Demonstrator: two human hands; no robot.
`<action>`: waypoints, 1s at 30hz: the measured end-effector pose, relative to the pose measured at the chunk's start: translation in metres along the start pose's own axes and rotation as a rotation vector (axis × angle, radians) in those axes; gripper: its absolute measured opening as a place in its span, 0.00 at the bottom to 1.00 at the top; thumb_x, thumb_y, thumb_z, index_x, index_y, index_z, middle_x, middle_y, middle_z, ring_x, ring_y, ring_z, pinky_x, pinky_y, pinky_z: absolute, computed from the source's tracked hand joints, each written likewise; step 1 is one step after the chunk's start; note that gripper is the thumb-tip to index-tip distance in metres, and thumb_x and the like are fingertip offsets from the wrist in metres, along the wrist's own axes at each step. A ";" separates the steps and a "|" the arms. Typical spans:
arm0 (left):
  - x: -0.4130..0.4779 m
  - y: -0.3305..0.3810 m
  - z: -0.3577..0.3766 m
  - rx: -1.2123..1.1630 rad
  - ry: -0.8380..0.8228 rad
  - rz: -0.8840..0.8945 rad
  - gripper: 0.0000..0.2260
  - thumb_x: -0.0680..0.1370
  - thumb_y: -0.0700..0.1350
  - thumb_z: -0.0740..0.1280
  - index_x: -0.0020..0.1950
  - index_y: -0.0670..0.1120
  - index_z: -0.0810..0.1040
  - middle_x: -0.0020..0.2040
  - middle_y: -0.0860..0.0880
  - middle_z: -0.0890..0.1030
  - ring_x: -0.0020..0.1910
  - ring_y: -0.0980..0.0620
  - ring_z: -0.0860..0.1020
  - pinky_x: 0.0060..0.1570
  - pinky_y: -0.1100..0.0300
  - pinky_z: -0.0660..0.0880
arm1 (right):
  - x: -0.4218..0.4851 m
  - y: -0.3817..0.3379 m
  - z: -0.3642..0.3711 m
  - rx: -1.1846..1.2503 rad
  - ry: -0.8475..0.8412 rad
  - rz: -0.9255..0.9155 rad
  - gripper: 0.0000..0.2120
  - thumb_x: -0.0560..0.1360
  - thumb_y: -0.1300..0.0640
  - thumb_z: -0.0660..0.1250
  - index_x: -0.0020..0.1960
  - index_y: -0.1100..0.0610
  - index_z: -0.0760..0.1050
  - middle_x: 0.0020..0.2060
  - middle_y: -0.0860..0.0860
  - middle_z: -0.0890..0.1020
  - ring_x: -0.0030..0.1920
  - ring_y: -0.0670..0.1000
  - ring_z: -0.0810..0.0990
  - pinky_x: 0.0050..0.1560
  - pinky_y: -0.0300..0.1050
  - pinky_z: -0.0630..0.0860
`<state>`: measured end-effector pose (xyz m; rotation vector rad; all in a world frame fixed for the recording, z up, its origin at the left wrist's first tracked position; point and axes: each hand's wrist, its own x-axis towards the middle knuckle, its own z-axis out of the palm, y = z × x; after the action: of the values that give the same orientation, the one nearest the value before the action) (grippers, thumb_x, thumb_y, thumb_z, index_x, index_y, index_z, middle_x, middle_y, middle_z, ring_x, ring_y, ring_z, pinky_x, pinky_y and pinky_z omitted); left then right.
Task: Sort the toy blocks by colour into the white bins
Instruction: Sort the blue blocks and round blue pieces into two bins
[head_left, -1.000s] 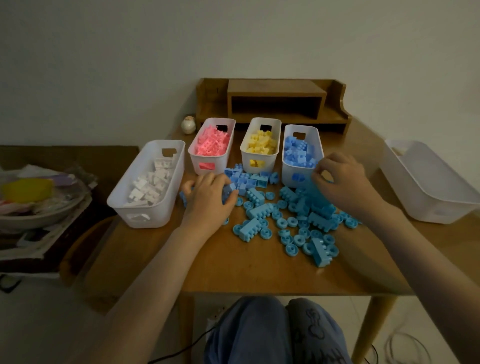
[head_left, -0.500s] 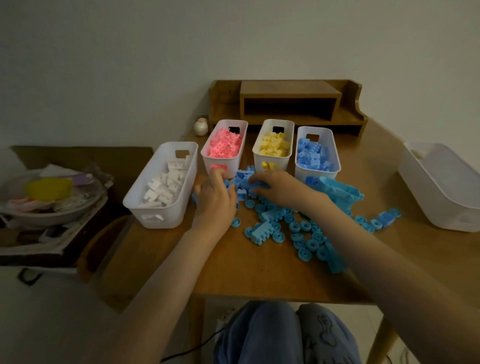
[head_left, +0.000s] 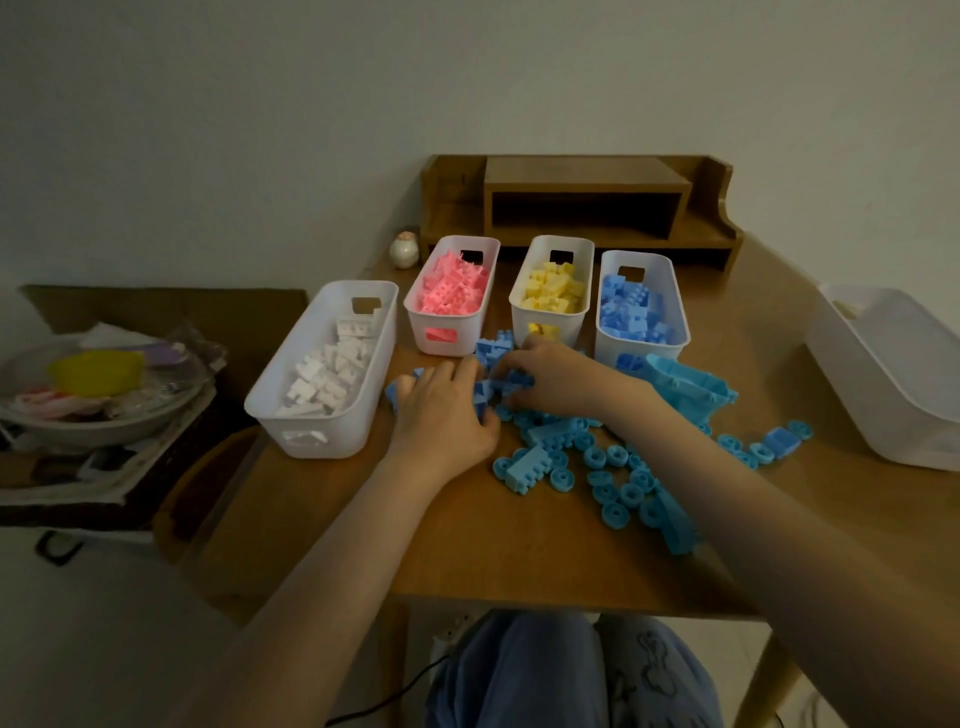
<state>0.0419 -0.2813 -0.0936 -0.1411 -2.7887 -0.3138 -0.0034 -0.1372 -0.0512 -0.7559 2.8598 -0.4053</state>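
Head view: loose blue blocks (head_left: 530, 465) lie on the table (head_left: 467, 561) in front and left of the blue bin (head_left: 678, 312). Just left of that bin, the left hand (head_left: 441, 410) and right hand (head_left: 556, 376) curl their fingers round blocks of the heap; the yellow bin (head_left: 519, 322), pink bin (head_left: 420, 332) and white-block bin (head_left: 332, 436) stand further left

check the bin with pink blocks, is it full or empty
Full: pink blocks pile up to the rim of their bin.
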 end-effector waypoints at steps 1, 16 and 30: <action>0.001 0.000 0.001 -0.005 -0.014 -0.002 0.18 0.74 0.52 0.63 0.63 0.50 0.68 0.58 0.50 0.75 0.59 0.49 0.71 0.54 0.52 0.60 | -0.001 0.000 0.001 -0.012 -0.015 0.006 0.19 0.76 0.53 0.65 0.66 0.50 0.69 0.62 0.55 0.66 0.64 0.55 0.66 0.60 0.47 0.67; 0.001 -0.001 0.002 -0.120 0.016 -0.044 0.15 0.79 0.51 0.60 0.65 0.52 0.70 0.62 0.52 0.75 0.62 0.52 0.71 0.56 0.54 0.60 | -0.024 0.016 0.008 0.273 0.317 0.041 0.14 0.77 0.51 0.64 0.60 0.54 0.70 0.52 0.48 0.71 0.50 0.47 0.71 0.48 0.39 0.67; 0.015 0.033 -0.024 -0.303 0.095 -0.038 0.12 0.80 0.44 0.59 0.63 0.50 0.71 0.57 0.51 0.76 0.57 0.50 0.73 0.58 0.53 0.61 | -0.051 0.050 -0.034 0.253 0.588 -0.028 0.12 0.76 0.54 0.65 0.58 0.55 0.70 0.51 0.48 0.70 0.47 0.47 0.71 0.44 0.35 0.65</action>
<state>0.0390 -0.2541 -0.0602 -0.1397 -2.6358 -0.7329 0.0099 -0.0622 -0.0294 -0.7220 3.2173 -1.1382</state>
